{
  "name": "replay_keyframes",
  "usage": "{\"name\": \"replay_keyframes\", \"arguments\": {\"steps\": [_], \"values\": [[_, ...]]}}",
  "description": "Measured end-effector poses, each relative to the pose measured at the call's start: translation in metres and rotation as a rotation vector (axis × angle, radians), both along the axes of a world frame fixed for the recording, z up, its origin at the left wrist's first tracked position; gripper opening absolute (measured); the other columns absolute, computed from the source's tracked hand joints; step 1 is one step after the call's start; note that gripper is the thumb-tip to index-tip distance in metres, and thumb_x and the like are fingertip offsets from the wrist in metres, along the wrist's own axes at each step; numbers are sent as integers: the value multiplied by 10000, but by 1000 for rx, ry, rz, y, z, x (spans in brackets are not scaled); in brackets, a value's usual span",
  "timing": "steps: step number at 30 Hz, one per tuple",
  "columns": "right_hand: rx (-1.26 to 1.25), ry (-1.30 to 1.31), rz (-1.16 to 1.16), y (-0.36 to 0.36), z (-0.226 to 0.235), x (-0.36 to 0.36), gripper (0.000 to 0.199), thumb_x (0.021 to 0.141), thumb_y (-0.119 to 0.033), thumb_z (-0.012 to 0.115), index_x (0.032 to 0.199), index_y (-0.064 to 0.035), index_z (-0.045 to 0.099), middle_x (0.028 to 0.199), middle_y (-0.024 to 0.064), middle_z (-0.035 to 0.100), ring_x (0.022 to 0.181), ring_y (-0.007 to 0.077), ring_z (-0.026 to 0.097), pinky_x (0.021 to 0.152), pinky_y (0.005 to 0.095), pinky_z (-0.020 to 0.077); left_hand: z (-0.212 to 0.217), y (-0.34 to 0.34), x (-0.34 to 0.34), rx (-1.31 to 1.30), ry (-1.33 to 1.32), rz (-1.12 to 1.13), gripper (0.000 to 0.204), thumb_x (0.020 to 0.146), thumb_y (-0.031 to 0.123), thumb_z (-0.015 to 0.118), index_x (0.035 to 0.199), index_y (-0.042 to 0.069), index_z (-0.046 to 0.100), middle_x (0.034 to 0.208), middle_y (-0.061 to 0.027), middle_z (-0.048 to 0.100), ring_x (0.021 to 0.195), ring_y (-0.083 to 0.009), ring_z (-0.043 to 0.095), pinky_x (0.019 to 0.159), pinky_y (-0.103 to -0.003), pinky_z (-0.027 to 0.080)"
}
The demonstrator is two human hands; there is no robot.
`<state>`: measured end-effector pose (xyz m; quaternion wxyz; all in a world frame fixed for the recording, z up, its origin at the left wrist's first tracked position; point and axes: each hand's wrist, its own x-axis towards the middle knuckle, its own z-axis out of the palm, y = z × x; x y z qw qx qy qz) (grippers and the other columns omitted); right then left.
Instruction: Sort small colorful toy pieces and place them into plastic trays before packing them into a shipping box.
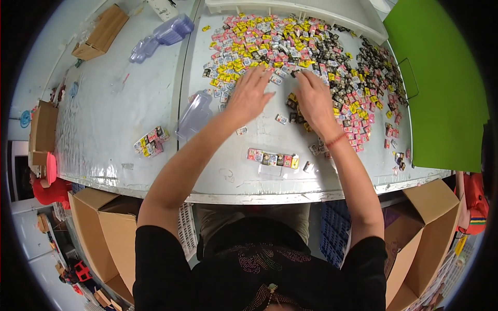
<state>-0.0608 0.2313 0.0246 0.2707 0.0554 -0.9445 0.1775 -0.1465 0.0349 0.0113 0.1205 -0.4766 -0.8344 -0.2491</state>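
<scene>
Loose pile of small pink, yellow, black and white boxy pieces (282,44) lies on the white tabletop (236,184), around both hands. I see left hand (252,92) fingers spread; right hand (313,99) fingers bunched, can't tell if gripping. Risk: wide sweep scatters pieces, left forearm (193,155) snags clear bluish plastic tray (195,111)

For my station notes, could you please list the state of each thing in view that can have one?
Left hand, fingers spread
Right hand, fingers bent
Small boxes, loose, spread in a heap
Row of boxes, lined up
Clear plastic trays, stacked
Single clear tray, seemingly empty
Bottom left carton, open
Bottom right carton, open
</scene>
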Motion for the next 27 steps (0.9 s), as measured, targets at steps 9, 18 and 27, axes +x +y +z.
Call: {"name": "replay_keyframes", "arguments": {"steps": [9,18,27], "values": [[96,-147,158,-21,-32,-23,407,926,-78,490,1310,55,464,1364,217,488,1257,386,478,1039,438,405,-21,-7,-15,-125,46,38,581,903,285,632,1363,-13,441,1422,-185,433,1339,-385,357,1086,-494,322],[-3,-113,62,-8,0,62,375,863,-89,654,1229,-46,586,1246,148,571,1217,343,493,1028,450,398,7,-60,51,145,-21,46,350,809,79,703,1140,30,601,1195,-116,574,1155,-315,527,965,-421,438],[216,-132,1,-5,-4,63,336,842,-163,681,1169,-99,636,1204,84,588,1200,303,497,999,454,391,2,-72,70,42,-76,-80,345,771,103,744,1091,30,639,1096,-87,615,1044,-294,565,893,-403,466]]}}
